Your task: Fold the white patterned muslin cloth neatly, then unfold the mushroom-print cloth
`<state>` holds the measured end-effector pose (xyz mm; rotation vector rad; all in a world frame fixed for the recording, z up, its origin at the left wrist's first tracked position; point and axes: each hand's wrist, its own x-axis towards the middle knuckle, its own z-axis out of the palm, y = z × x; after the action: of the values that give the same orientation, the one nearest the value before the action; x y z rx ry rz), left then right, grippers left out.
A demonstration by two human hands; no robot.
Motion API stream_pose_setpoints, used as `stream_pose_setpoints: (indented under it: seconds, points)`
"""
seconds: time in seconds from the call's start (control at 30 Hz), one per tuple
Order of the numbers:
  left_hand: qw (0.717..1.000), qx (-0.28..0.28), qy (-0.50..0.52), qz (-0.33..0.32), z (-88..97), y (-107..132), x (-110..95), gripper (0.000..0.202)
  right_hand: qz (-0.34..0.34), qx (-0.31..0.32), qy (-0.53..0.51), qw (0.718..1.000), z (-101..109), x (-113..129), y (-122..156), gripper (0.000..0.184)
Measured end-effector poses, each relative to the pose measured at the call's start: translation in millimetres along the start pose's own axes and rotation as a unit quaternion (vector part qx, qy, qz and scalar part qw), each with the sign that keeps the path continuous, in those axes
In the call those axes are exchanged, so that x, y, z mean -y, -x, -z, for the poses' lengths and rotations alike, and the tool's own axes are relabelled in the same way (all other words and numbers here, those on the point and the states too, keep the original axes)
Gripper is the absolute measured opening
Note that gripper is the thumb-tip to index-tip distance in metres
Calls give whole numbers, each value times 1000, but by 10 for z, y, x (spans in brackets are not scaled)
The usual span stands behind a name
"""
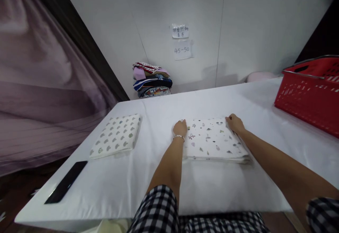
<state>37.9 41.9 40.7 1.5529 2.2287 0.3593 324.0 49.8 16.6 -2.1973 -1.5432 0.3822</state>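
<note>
White panelled wall [238, 21]; purple curtain [39, 84] left; white-covered table [164, 106].

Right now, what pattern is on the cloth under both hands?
The cloth is white with small scattered prints; head view.

Well beyond the left hand [180, 127] and right hand [234, 123], a wall note [182, 50] reads "45-50"; the handwritten note [180, 31] just above it cannot be read.

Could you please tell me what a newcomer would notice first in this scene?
First, the folded printed cloth in the middle of the white table, with the left hand and the right hand at its two far corners. Then the red basket at the table's right edge, and a second folded cloth lying apart to the left.
</note>
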Motion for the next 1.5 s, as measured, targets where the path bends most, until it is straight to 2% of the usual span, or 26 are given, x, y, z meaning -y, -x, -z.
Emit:
stream_pose_setpoints:
  seconds: [0.2, 0.3, 0.37, 0.47, 0.53, 0.7, 0.77, 0.87, 0.97, 1.07, 1.13, 1.2, 1.27, 1.37, 1.5]
  points:
    - [999, -30, 24, 2, 2, 39, 14, 48, 27, 5, 4, 1000, 47, -25, -35, 30]
    - [999, -32, 33, -8, 60, 120, 62, 45, 56, 11, -3, 998, 97, -32, 65, 34]
    - [999, -30, 37, -20, 93, 214, 132, 44, 101, 15, -7, 995, 106, -67, 238, 41]
    - [998, -14, 39, -41, 111, 401, 269, 47, 217, 30, -10, 976, 69, -197, 623, 49]
    - [998, 0, 26, -54, 104, 537, 348, 49, 251, 36, -20, 967, 32, -323, 886, 52]
    - [997, 22, -19, -72, 113, 774, 417, 49, 177, 41, -116, 976, 3, -545, 1297, 58]
    - [997, 2, -10, -78, 148, 805, 433, 47, 158, 43, -140, 977, 10, -546, 1378, 58]
    - [997, -43, -1, -66, 203, 811, 500, 46, 182, 62, -140, 971, 28, -493, 1451, 58]
    - [999, -29, -13, -32, 237, 824, 588, 46, 239, 73, -90, 964, 74, -403, 1462, 57]
    - [999, -15, -22, -24, 260, 868, 632, 49, 277, 23, -7, 961, 138, -237, 1438, 54]
    - [999, -16, -28, -23, 264, 909, 640, 51, 314, 2, 39, 949, 161, -97, 1438, 52]
    - [999, -18, -38, -28, 252, 946, 646, 51, 352, 27, 69, 933, 156, 20, 1452, 54]
    - [998, -22, -50, -39, 225, 969, 656, 48, 362, 62, 84, 926, 131, 74, 1466, 56]
    - [998, -26, -49, -43, 188, 977, 672, 46, 358, 74, 81, 927, 108, 21, 1476, 54]
    - [999, -30, -11, -42, 193, 991, 706, 47, 413, 71, 48, 906, 157, -221, 1520, 52]
